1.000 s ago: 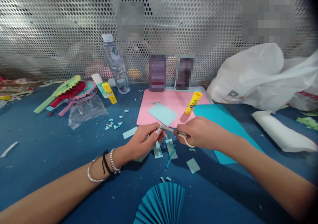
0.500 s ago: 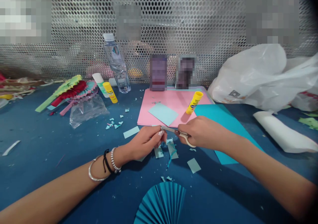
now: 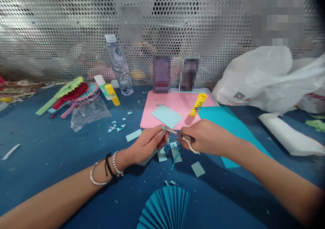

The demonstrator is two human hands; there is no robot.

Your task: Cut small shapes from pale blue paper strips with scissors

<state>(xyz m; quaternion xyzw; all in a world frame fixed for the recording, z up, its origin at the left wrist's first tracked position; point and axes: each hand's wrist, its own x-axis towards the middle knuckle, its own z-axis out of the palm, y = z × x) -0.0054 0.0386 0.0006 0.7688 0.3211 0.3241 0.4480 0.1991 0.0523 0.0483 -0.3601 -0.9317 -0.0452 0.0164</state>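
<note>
My right hand (image 3: 207, 136) is closed around the handles of a pair of scissors (image 3: 189, 142), whose blades point left. Their tips reach the fingertips of my left hand (image 3: 149, 141), which pinches a small piece of light blue paper (image 3: 163, 128), mostly hidden by the fingers. Below the hands lie light blue paper pieces (image 3: 198, 169) and thin teal shreds (image 3: 173, 163). A pleated teal paper fan (image 3: 165, 207) rests at the near edge of the view. Beyond my hands, a light blue rectangle (image 3: 167, 116) lies on a pink paper stack (image 3: 148, 110).
A yellow glue stick (image 3: 198, 105) stands on the pink paper, beside a teal sheet (image 3: 220, 120). Further left are another yellow glue stick (image 3: 112, 94), a water bottle (image 3: 119, 66) and folded paper fans (image 3: 68, 95). White plastic bags (image 3: 256, 76) and a white roll (image 3: 289, 134) lie right.
The scissors have tilted a little, with their tips higher at my left fingertips. My left hand has shifted slightly left and up. The things on the table stay put.
</note>
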